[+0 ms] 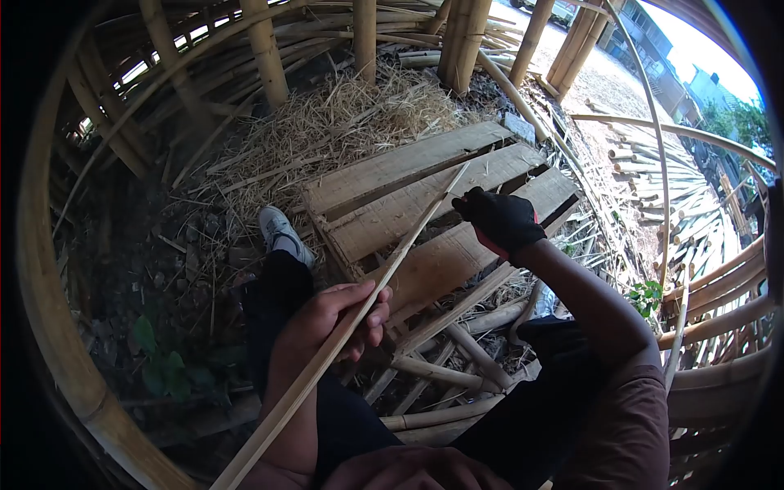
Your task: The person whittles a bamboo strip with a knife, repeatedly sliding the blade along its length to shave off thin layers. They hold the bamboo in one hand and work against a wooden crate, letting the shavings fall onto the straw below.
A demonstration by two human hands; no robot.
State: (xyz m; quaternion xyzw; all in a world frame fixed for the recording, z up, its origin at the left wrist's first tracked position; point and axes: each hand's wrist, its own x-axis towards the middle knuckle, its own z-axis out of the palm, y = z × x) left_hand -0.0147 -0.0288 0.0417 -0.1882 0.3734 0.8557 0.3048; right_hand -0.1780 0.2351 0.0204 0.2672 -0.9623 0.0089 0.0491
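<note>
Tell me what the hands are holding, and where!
The left hand holds a bamboo strip partway along, below its narrow tip. I can't tell whether the gloved right hand holds anything.

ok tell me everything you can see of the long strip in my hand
The long strip is pale, straw-coloured and looks like split bamboo or wood. It is slender, nearly straight, and narrows to a tip. It runs slantwise from the picture's bottom edge to above the slats. Your bare left hand grips it; your gloved right hand is near the tip, contact unclear.

long pale strip (322,358), probably bamboo, slanted
</note>
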